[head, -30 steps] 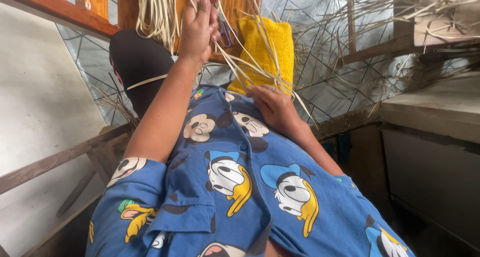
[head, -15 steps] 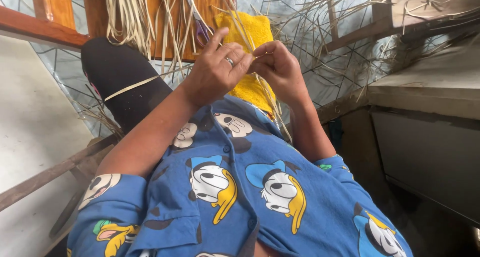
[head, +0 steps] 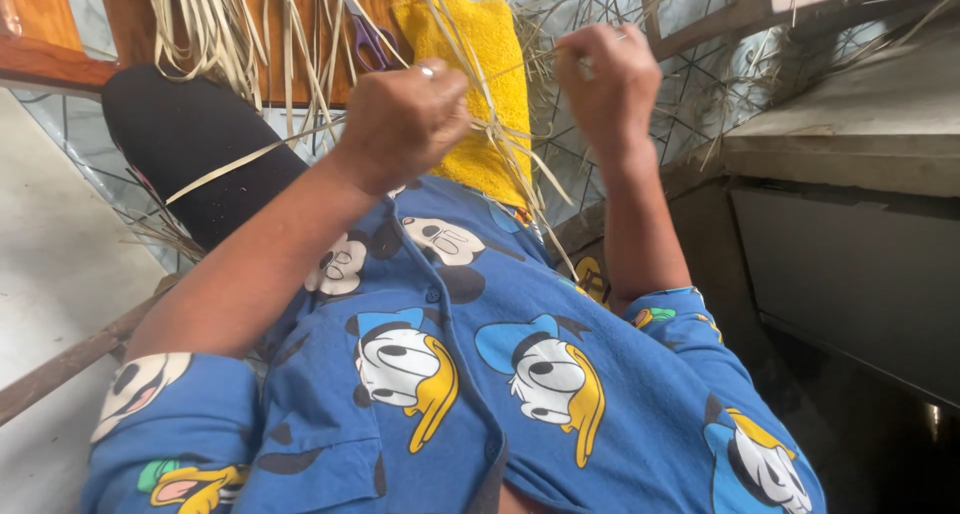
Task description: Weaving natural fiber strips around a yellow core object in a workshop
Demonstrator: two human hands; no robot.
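Pale straw strips (head: 500,134) stretch taut between both raised hands, over a yellow cloth (head: 485,84). The left hand (head: 400,124) has its grip closed on them, as does the right hand (head: 605,74). Purple-handled scissors (head: 368,39) lie far left.

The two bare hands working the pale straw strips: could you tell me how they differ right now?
The left hand wears a ring and sits lower, closed over the pale straw strips before the yellow cloth. The right hand is higher, pinching one strand. Both are fisted, knuckles up.
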